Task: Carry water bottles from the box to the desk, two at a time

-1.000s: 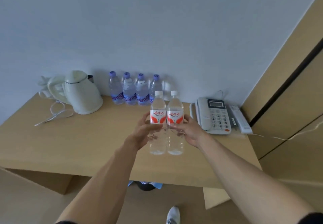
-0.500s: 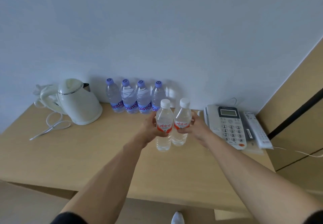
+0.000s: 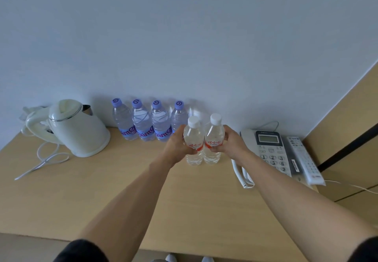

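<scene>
Hands are working as a pair: left hand (image 3: pixel 177 147) is curling around the left red-labelled bottle (image 3: pixel 193 141), right hand (image 3: pixel 230 145) is gripping the right red-labelled bottle (image 3: pixel 213 139); both bottles are standing upright, touching, just in front of the purple-capped bottle row (image 3: pixel 150 119) on the desk (image 3: pixel 102 190); whether their bases are resting is unclear. Lowering them level, easing fingers off outward, and avoiding the telephone (image 3: pixel 272 151) right of the row seems wise.
</scene>
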Demonstrator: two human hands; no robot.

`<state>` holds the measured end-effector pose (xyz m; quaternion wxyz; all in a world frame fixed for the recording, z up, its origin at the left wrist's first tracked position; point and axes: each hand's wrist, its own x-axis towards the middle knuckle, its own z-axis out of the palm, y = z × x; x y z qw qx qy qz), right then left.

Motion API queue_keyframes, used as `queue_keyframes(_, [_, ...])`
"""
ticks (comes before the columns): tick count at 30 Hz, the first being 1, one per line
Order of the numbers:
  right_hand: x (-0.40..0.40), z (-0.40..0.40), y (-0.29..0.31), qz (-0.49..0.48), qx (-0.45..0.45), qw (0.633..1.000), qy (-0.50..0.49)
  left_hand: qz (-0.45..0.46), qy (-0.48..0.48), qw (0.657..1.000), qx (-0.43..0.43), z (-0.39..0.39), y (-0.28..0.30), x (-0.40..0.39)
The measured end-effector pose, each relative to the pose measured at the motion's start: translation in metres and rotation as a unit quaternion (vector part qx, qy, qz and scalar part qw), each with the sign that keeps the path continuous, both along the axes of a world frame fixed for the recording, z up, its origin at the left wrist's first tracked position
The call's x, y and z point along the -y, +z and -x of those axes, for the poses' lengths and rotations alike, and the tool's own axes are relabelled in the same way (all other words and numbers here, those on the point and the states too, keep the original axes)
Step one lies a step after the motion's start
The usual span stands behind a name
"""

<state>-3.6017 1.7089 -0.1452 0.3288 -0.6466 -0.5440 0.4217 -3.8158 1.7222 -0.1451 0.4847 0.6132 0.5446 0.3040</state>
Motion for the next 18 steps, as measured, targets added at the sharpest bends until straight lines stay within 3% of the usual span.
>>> queue_keyframes(10, [0.002,0.002,0.013,-0.002,0.081,0.997,0.018,-0.049,-0.091,0.987,-0.121,0.014,0.011,-0.013])
queue_keyframes(13, [0.001,-0.001,0.024,-0.031,0.079,0.996,0.018,-0.121,-0.102,0.976,-0.151,0.021,0.034,-0.014])
queue_keyframes(18, [-0.006,-0.003,0.038,-0.071,0.160,0.984,0.036,-0.233,-0.126,0.936,-0.230,0.019,0.080,-0.025])
